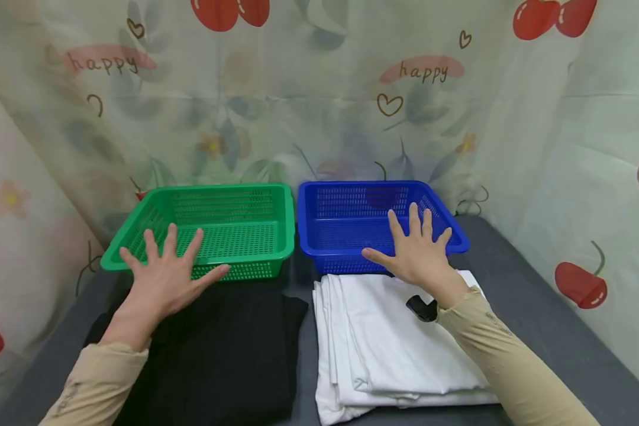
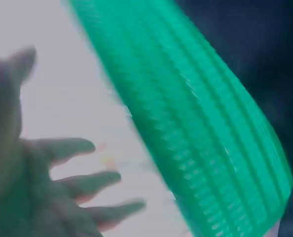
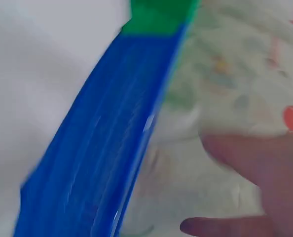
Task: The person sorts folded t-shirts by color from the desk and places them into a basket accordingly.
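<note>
In the head view, my left hand point(image 1: 166, 281) spreads its fingers over the near rim of a green plastic basket point(image 1: 287, 236), with nothing held. Folded black cloth point(image 1: 218, 355) lies below that hand on the table. My right hand point(image 1: 416, 254) is also spread and holds nothing, hovering by the front of a blue plastic basket point(image 1: 306, 236). A stack of folded white cloth point(image 1: 394, 349) lies under the right wrist, where a small black device point(image 1: 422, 308) shows. Both wrist views are blurred; straight left fingers point(image 2: 94, 185) and part of the right hand point(image 3: 279, 173) appear there.
A dark grey table point(image 1: 543, 307) carries both baskets side by side, with the cloth stacks in front of them. Behind and at both sides hangs a printed curtain point(image 1: 309, 71) with cherries, hearts and lettering.
</note>
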The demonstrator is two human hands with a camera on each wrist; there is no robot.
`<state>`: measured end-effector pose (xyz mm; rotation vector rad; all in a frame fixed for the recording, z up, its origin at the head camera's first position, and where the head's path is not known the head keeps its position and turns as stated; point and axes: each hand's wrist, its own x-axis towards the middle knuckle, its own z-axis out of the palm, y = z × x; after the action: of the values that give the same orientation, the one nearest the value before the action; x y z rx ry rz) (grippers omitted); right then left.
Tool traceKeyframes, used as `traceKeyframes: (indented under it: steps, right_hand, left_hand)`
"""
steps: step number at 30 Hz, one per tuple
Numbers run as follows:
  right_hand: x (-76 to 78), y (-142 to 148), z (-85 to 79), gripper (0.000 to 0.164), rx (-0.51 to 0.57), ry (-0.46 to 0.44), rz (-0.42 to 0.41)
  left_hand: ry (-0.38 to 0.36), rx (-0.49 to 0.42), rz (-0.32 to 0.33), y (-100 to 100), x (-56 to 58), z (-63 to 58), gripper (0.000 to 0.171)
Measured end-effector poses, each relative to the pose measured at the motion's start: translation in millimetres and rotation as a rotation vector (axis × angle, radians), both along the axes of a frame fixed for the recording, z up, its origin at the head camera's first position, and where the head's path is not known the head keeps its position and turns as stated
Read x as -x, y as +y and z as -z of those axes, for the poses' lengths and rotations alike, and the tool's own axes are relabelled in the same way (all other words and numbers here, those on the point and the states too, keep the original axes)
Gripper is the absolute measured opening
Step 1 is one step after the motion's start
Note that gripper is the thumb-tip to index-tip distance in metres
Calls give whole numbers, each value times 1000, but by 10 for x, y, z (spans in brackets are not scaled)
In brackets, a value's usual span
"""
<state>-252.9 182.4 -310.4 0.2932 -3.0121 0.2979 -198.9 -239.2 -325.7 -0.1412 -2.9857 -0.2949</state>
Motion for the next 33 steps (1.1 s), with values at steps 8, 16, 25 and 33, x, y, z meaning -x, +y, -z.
traceKeyframes:
  steps: [8, 16, 25, 33]
  right_hand:
    - [-100, 10, -97, 40, 841, -138, -149]
    - [-149, -213, 0, 21, 1458, -769, -283]
    - [-296, -591, 233, 33, 1376, -1160, -455]
    - [-358, -890, 416, 35, 1283, -1195, -364]
  left_hand:
    - [-57, -581, 230, -341, -404, -257, 53]
    - [-356, -1060, 299, -915, -597, -74, 48]
    - [-392, -878, 20, -1231, -744, 152, 66]
    - [-441, -712, -108, -1319, -774, 294, 74]
